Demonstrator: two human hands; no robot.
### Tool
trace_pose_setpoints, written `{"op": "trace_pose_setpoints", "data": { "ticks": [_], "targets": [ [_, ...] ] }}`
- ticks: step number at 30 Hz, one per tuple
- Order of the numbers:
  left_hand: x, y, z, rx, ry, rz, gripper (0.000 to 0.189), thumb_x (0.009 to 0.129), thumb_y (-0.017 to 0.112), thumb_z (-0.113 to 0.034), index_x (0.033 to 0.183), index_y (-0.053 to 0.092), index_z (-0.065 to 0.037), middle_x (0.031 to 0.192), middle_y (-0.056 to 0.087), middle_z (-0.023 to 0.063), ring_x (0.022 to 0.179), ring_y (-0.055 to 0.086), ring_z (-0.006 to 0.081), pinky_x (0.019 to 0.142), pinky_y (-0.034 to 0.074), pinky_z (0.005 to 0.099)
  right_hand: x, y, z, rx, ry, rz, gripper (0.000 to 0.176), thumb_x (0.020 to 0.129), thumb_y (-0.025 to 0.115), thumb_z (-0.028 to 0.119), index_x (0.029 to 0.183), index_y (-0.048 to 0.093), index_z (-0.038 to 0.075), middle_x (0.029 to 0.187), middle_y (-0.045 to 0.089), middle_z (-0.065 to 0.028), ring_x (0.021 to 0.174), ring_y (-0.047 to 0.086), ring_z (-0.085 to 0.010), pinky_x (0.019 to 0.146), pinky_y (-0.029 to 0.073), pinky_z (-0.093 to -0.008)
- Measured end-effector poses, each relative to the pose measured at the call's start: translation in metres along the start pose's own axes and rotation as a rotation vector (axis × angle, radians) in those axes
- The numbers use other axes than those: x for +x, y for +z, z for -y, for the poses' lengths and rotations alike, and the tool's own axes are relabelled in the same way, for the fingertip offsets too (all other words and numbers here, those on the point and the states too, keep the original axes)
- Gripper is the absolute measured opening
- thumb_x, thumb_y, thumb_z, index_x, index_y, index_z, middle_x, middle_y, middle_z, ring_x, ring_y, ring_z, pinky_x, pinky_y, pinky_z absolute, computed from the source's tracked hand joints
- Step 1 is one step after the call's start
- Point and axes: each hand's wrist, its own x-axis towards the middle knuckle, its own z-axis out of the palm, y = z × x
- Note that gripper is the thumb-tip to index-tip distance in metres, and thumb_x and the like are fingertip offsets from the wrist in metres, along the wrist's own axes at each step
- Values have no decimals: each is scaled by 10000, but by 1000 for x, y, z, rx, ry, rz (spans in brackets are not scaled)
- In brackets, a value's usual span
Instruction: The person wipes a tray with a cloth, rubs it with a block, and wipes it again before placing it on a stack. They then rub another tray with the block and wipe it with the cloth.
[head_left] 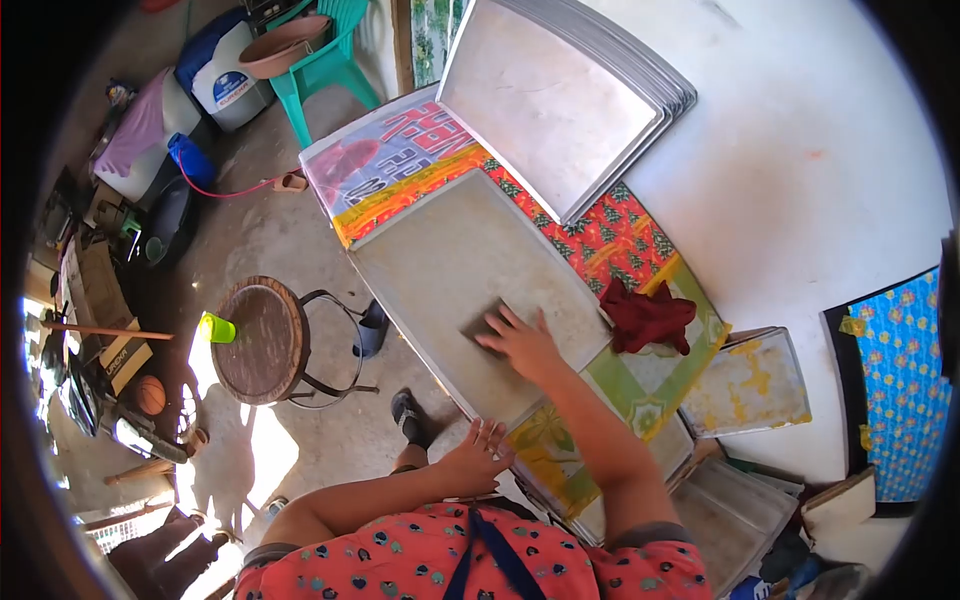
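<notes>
A large flat metal sheet tray point(450, 250) with a thin raised rim lies on the patterned table cover. My right hand point(523, 345) rests on it with spread fingers, pressing a dark grey square pad point(485, 322) against its surface. The pad is partly hidden under the fingers. At the tray's near corner, my left hand point(478, 460) has its fingers bent over the rim. A crumpled dark red cloth point(648, 316) sits beside the tray, right of my right hand. Beyond the tray stands a stack of similar metal trays point(560, 85).
A round wooden stool point(262, 345) with a yellow-green cup point(217, 328) stands left of the table. Further back are a green plastic chair point(325, 75) and a brown basin point(285, 47). More trays point(750, 385) lean at the lower right, by the white wall point(790, 180).
</notes>
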Motion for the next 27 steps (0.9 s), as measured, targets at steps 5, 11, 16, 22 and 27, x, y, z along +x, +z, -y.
{"op": "trace_pose_setpoints", "data": {
  "ticks": [5,11,16,22,27],
  "targets": [
    [2,2,3,60,29,-13,566,776,588,-389,1239,476,-82,1332,382,346,1242,369,523,1024,268,632,87,-1,16,34,24,-88,527,835,467,16,1251,558,326,1417,427,3,1363,305,-206,1033,184,-687],
    [-2,6,8,-52,38,-91,635,730,678,-324,1255,428,-69,1372,315,356,1275,293,543,1029,244,644,-94,11,0,5,62,67,548,814,485,20,1249,552,348,1413,428,22,1367,304,-200,1037,165,-691],
    [-1,-2,10,3,68,-65,581,785,603,-407,1240,488,-66,1332,374,363,1241,356,543,1019,250,653,-153,-11,-36,-14,276,130,599,774,513,-1,1259,536,350,1437,393,48,1368,302,-194,1035,169,-694],
    [2,3,2,-22,14,-26,643,742,651,-361,1280,443,-78,1368,333,360,1282,287,546,1048,199,649,-53,0,-73,14,128,-111,586,782,478,-28,1233,563,334,1396,446,41,1354,326,-189,1033,183,-683],
    [-1,-8,1,-4,-11,45,627,776,622,-404,1294,447,-97,1403,310,328,1316,263,511,1052,171,655,-92,4,-73,-58,124,-84,582,769,486,-39,1219,581,317,1390,457,45,1353,331,-184,1053,165,-656]
  ]
}}
